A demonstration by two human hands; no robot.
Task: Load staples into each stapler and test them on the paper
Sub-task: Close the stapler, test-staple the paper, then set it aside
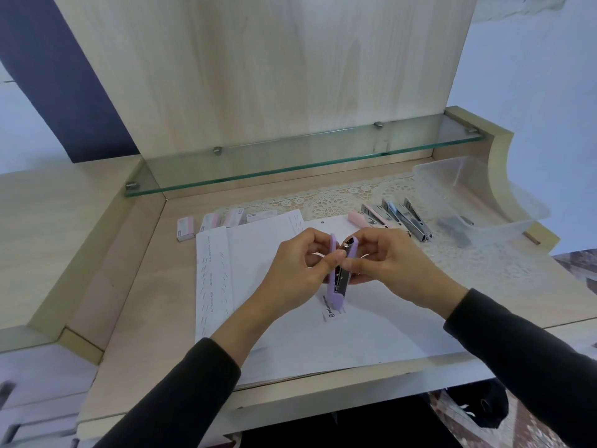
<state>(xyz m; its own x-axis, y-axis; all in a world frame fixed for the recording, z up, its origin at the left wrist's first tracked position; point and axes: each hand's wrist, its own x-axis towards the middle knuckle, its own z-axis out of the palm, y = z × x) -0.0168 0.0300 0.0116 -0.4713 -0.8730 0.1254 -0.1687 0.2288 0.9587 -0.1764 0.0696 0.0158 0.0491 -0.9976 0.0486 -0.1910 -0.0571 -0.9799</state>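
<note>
A lilac stapler [337, 291] is held above the white paper [290, 318], swung open so its metal staple channel shows. My left hand [297, 270] grips its left lilac half, and my right hand [384, 263] pinches the right half near the metal channel. Both thumbs meet at the stapler's middle. Several small staple boxes [185, 228] lie in a row at the back left. Several more staplers [397, 219], pink and blue among them, lie open at the back right on a lace mat.
A clear plastic tub [504, 202] with a dark item inside stands at the far right. A glass shelf [290, 160] runs above the desk's back. A long paper strip [211, 279] with staple marks lies left of the sheets.
</note>
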